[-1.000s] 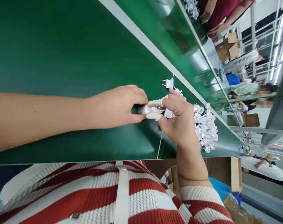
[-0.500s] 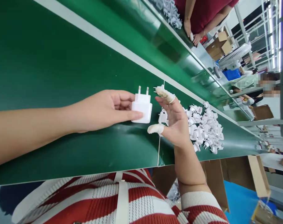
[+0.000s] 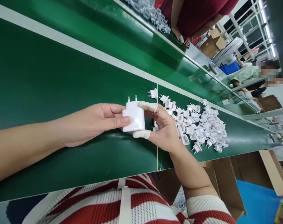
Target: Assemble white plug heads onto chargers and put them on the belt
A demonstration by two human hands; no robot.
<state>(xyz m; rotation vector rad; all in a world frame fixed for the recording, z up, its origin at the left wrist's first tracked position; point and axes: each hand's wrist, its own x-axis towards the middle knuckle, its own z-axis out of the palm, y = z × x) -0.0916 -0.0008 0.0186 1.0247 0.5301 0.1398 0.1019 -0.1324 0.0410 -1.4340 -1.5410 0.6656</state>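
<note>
A white two-pin plug adapter (image 3: 134, 119) is held above the green bench, its metal pins pointing away from me. My left hand (image 3: 104, 119) grips its left side, thumb on the front face and fingers behind. My right hand (image 3: 163, 126) wears pale covers on the thumb and a finger. Those two digits sit at the adapter's upper right and lower right corners, closed about it. Right of my right hand lies a heap of similar white plug pieces (image 3: 208, 127). A single plug piece (image 3: 153, 93) rests apart, just beyond the right fingers.
The green bench (image 3: 50, 81) has a white strip along its far side. Beyond a glass-like divider, a person in dark red handles a small white piece near more white parts (image 3: 155, 18). A fan (image 3: 227, 56) and cardboard boxes (image 3: 227, 183) are at the right.
My right hand has moved left and closed onto the adapter's right side. The adapter, still in my left hand, sits slightly lower and further left in view.
</note>
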